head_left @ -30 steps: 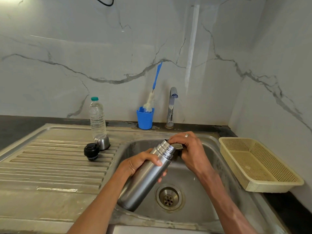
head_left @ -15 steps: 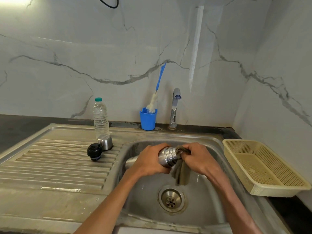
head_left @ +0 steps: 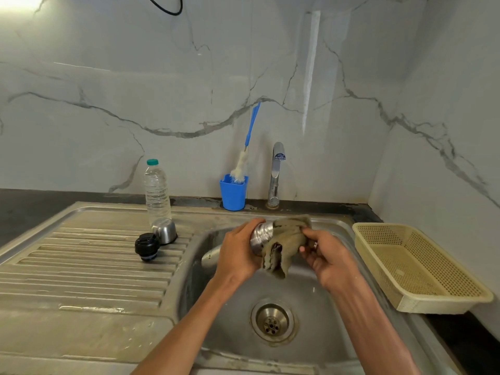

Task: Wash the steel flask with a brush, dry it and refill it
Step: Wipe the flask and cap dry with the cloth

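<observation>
- The steel flask point(head_left: 261, 236) is held roughly level over the sink basin point(head_left: 319, 301), mouth toward 3 o'clock, base toward 9 o'clock; a second earlier it was tilted with its base down near the drain point(head_left: 272, 322).
- The left hand point(head_left: 238, 255) is wrapped around the flask body, fingers curled over the top and hiding most of the shell; only the ribbed neck and a sliver of the base at 9 o'clock are visible.
- An olive cloth point(head_left: 284, 244), barely seen a second ago and hanging below the neck half a second ago, is now drawn over the flask mouth and draped below it.
- The right hand point(head_left: 323, 253) is at 3 o'clock of the flask, fingertips pinching a fold of the cloth; the thumb's position cannot be told.
- Judgement: the drying step is in progress at the mouth and neck; washing appears finished, since the bottle brush point(head_left: 243, 161) stands in the blue cup point(head_left: 233, 193) at 12 o'clock, untouched.
- The steel cap point(head_left: 164, 230) and black stopper point(head_left: 147, 246) lie on the drainboard point(head_left: 81, 261) at 9 o'clock, well apart from the flask.
- The water bottle point(head_left: 157, 190), presumably for the refill, stands closed just behind the steel cap; refilling is not yet begun.
- The tap point(head_left: 276, 174) shows no running water.
- Whether the flask interior is dry cannot be told.
</observation>
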